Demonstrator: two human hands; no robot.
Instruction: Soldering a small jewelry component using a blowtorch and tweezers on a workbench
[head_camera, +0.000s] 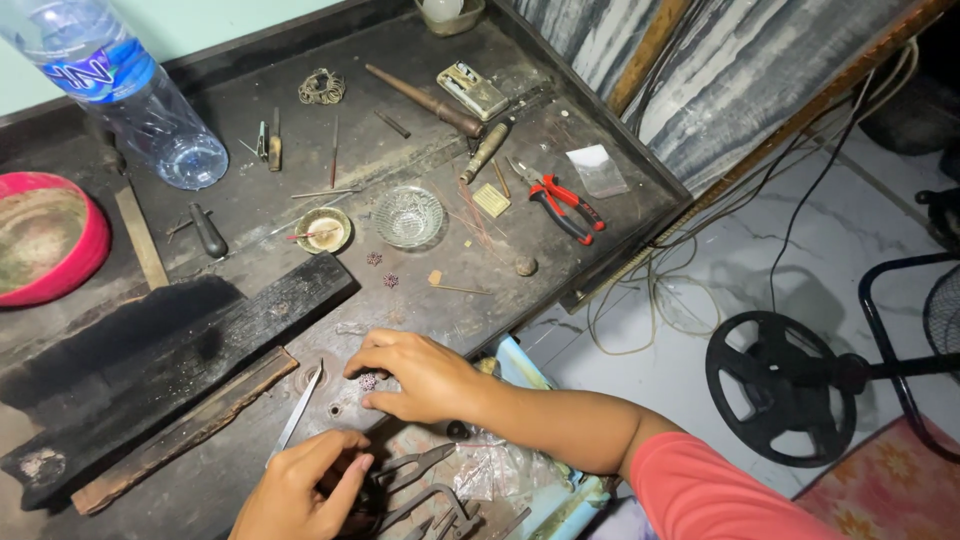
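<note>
Nearest, at the desk's (420, 60) front edge: left hand (305, 490), fingers curled narrow around tweezers (297, 412), steel tip aimed up toward the blackened board. Just beside it, over the front edge, dark metal shears (425, 490) and crumpled clear plastic (480, 470). Slightly farther, right hand (420, 375), arm in a coral sleeve, fingertips pinched close on a small dark red jewelled flower piece (368, 381) lying flat on the desk, touching it; whether gripped or only pressed, hard to tell. Left of both hands, a charred black board (170, 340) lying slantwise, with a rusty wooden strip (185, 430) along its near side. Toward the middle: two more small flower pieces (382, 270), a cut-glass dish (408, 216), a small brass cup (325, 229), thin wires, a brass plate. Near the right edge, red-handled pliers (562, 205) and a small clear bag (597, 170). At the left edge, a red bowl (45, 235). Far back: a plastic water bottle (130, 85) lying tilted at the far left corner, a wire coil, files, a tapered rod and a small metal box. Off the desk, on the tiled floor at right, a black fan base (775, 385) and loose cables.
</note>
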